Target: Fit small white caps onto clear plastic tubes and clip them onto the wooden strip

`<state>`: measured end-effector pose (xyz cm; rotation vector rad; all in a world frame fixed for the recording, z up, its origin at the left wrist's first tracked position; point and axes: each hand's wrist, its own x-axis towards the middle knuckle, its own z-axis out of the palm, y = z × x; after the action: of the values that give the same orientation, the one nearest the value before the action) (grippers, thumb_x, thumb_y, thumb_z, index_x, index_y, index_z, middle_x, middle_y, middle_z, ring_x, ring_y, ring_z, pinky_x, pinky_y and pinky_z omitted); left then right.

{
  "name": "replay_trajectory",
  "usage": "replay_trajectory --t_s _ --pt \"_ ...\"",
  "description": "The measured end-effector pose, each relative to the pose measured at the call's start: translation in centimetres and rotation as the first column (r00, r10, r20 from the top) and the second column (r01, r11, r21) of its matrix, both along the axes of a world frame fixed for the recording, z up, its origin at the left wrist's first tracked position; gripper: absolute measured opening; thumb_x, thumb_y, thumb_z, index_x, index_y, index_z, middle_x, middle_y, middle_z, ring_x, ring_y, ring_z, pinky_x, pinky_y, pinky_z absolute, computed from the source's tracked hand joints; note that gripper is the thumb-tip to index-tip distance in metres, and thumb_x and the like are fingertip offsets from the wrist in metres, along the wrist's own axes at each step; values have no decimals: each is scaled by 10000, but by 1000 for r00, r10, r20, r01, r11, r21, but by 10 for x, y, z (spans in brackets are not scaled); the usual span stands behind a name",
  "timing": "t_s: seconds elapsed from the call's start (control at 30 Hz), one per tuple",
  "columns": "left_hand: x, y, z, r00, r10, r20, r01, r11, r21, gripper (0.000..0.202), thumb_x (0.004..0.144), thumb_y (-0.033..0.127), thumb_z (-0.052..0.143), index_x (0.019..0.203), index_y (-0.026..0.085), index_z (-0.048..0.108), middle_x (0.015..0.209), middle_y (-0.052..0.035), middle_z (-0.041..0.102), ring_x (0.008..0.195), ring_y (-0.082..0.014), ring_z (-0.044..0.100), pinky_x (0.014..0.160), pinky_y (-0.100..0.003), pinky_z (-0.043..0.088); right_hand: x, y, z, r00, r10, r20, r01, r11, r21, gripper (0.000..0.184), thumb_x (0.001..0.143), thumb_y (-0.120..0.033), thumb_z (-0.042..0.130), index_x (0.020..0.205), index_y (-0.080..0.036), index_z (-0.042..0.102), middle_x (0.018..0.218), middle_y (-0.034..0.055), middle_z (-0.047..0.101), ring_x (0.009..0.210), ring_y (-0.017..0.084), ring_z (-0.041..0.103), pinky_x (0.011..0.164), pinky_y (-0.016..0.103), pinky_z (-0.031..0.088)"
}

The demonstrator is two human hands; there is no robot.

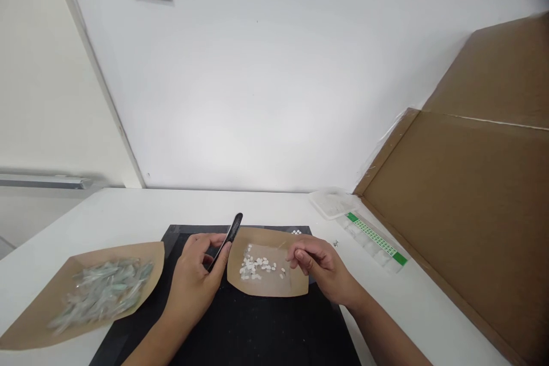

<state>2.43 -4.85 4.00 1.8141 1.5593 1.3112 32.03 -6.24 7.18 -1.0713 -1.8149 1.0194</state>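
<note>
My left hand (pixel 198 275) is closed around black tweezers (pixel 227 240), whose end points up and away, just left of a brown paper tray (pixel 268 287). Several small white pieces (pixel 258 266) lie scattered in that tray. My right hand (pixel 315 266) hovers over the tray's right edge with its fingers curled together in a pinch; what they hold, if anything, is too small to make out. Both hands rest above a black mat (pixel 253 331) on the white table.
A second brown paper tray (pixel 47 320) at the left holds several pale green clear pieces (pixel 103 291). A clear plastic lid (pixel 333 203) and a green-edged strip (pixel 375 239) lie at the back right. A large cardboard sheet (pixel 467 211) leans at the right.
</note>
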Motion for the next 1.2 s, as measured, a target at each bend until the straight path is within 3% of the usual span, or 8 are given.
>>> replay_trajectory --t_s 0.27,0.43,0.6,0.83,1.03,1.2 --pt "-1 0 -2 1000 -4 -14 4 1000 10 368 946 544 627 1100 232 745 1078 -83 684 865 -244 705 693 -359 624 -3 6 -7 998 -50 39 50 999 9 381 1009 -488 600 802 -235 795 893 59 755 667 161 601 649 309 510" --pt "-1 1 -2 1000 -9 -13 9 1000 -10 369 940 552 631 1110 243 741 1072 -73 691 772 -221 704 618 -333 604 -3 9 -9 993 -107 53 100 989 110 229 944 -478 712 993 -293 837 882 65 727 751 200 601 650 325 472" --pt "-1 1 -3 1000 -14 -14 14 1000 4 369 941 548 627 1102 237 741 1065 -75 701 793 -227 711 642 -336 608 -2 11 -13 992 -123 19 120 987 110 208 859 -472 814 955 -288 831 915 57 696 729 181 569 632 314 440" --pt "0 0 -1 1000 -16 -23 17 1000 13 376 941 552 626 1091 228 743 1043 -79 706 794 -231 712 650 -339 610 -2 13 -13 985 -171 39 164 977 134 224 909 -486 758 1007 -300 833 896 52 673 749 184 582 662 321 461" --pt "0 -1 -1 999 -18 -31 19 1000 15 368 938 543 629 1088 231 753 1036 -83 717 770 -231 713 570 -311 586 10 18 -9 928 -371 44 351 907 231 310 975 -535 643 1056 -295 822 903 67 696 727 199 578 643 334 461" --pt "-1 1 -4 999 -24 -38 26 999 30 347 945 520 628 1095 232 750 1040 -81 715 812 -240 715 623 -329 607 31 19 7 847 -532 17 518 832 196 377 923 -598 678 1022 -259 811 994 91 739 825 238 624 676 349 485"
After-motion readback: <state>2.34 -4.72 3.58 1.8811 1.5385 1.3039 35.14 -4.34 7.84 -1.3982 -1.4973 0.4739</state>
